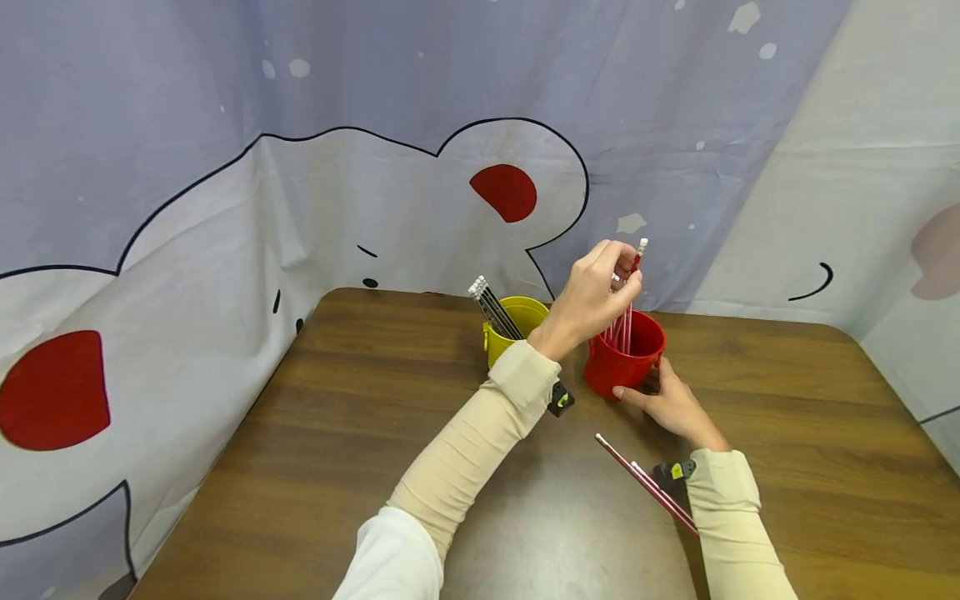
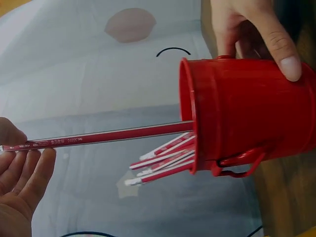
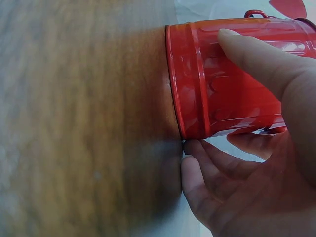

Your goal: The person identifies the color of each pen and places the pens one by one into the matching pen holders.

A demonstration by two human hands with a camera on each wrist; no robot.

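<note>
My left hand point(image 1: 588, 296) pinches a red pencil point(image 2: 108, 136) near its upper end, between thumb and fingertips. The pencil's lower part is hidden inside the red bucket point(image 1: 621, 371), which stands upright on the table. Several red-and-white pencils point(image 2: 165, 173) with white ends lean together against the bucket's rim. My right hand point(image 1: 678, 408) holds the bucket low on its side. Its thumb lies against the red wall in the right wrist view, with the other fingers around the far side near the base.
A yellow bucket point(image 1: 498, 347) with several dark pencils point(image 1: 495, 308) leaning out stands left of the red one, partly behind my left wrist. Two red pencils point(image 1: 651, 483) lie on the wooden table point(image 1: 322, 467) by my right forearm. A printed curtain point(image 1: 360, 200) hangs behind the table.
</note>
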